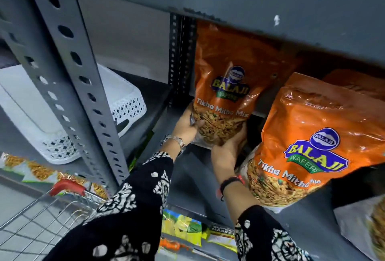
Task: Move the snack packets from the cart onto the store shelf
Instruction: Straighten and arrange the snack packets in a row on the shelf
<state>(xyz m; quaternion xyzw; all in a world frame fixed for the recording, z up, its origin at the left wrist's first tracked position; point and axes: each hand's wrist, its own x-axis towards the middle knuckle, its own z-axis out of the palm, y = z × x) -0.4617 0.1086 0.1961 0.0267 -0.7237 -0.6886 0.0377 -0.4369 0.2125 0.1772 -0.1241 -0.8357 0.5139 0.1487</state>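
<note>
An orange Balaji snack packet (224, 85) stands upright at the back of the grey shelf (187, 179). My left hand (187, 125) grips its lower left corner and my right hand (227, 146) cups its bottom edge from below. A second orange packet (308, 144) of the same kind leans on the shelf just to the right, touching my right forearm. The wire cart (41, 219) with a red handle sits at lower left; its contents are hidden from view.
A perforated grey upright (68, 77) stands left of my arms. A white lattice basket (123, 104) sits on the neighbouring shelf. The upper shelf board (270, 10) hangs low overhead. Yellow-green packets (183, 227) lie on the shelf below, a silver packet (362, 225) at right.
</note>
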